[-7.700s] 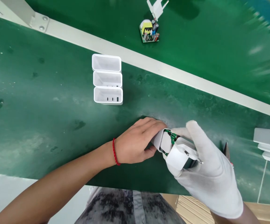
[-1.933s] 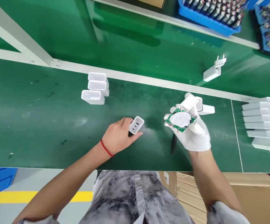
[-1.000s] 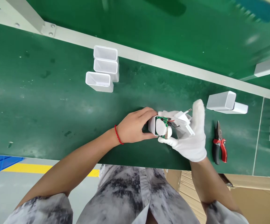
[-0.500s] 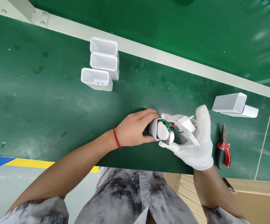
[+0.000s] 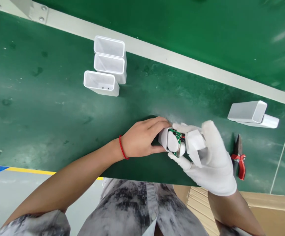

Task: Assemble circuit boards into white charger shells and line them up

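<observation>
My bare left hand (image 5: 142, 137), with a red cord at the wrist, grips a white plastic housing (image 5: 162, 137) between thumb and fingers. A green circuit board (image 5: 176, 132) with a round white part (image 5: 173, 142) on it sits at the housing's open end, partly sticking out. My right hand (image 5: 206, 157), in a white glove, is wrapped around a white plastic end piece (image 5: 195, 142). Short red and black wires run between the board and that piece. The gloved fingertips reach to both sides of the board; how much they touch it is hard to tell.
Several open white housings (image 5: 100, 83) stand at the upper left of the green bench (image 5: 58, 124). Two more white housings (image 5: 247, 111) lie at the right, and red-and-black pliers (image 5: 238, 157) rest beside my right hand. A pale metal bar (image 5: 157, 54) crosses behind.
The white end piece has turned and come closer to the circuit board. My right hand has tilted and shifted slightly toward me, now partly covering the pliers' handles. My left hand keeps its hold.
</observation>
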{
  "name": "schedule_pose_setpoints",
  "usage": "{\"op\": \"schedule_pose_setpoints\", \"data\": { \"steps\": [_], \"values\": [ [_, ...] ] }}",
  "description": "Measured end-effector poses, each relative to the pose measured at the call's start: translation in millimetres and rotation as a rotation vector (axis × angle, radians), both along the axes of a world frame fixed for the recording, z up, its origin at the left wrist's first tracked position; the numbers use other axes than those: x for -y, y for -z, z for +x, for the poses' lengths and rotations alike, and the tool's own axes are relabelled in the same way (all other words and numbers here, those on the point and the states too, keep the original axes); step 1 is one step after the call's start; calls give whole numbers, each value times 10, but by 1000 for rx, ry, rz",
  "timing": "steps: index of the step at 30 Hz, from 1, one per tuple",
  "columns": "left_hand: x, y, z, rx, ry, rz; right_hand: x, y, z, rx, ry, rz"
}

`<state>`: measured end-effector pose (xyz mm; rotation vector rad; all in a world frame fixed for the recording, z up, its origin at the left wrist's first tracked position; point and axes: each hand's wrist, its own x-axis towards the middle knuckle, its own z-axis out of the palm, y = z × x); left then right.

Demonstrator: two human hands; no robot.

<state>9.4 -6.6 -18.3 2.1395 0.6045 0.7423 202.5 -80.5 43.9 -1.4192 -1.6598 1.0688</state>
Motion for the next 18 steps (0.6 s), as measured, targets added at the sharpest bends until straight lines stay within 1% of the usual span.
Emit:
{"op": "schedule_pose_setpoints", "data": {
  "steps": [4,7,11,14,16,18],
  "values": [
    [3,4,0,7,11,-19,10,-70,-28,74,-45,74],
    [6,5,2,15,16,-28,-3,-101,-48,114,-43,76],
    [4,4,0,2,23,-55,-46,-101,-55,223,-75,102],
    [1,-2,-3,-14,36,-89,-35,-89,-20,220,-109,60],
    [0,-8,-4,-23,39,-104,16,-65,21,178,-77,4],
    [3,-11,-3,-28,34,-110,96,-20,60,111,7,-32]
  ]
}}
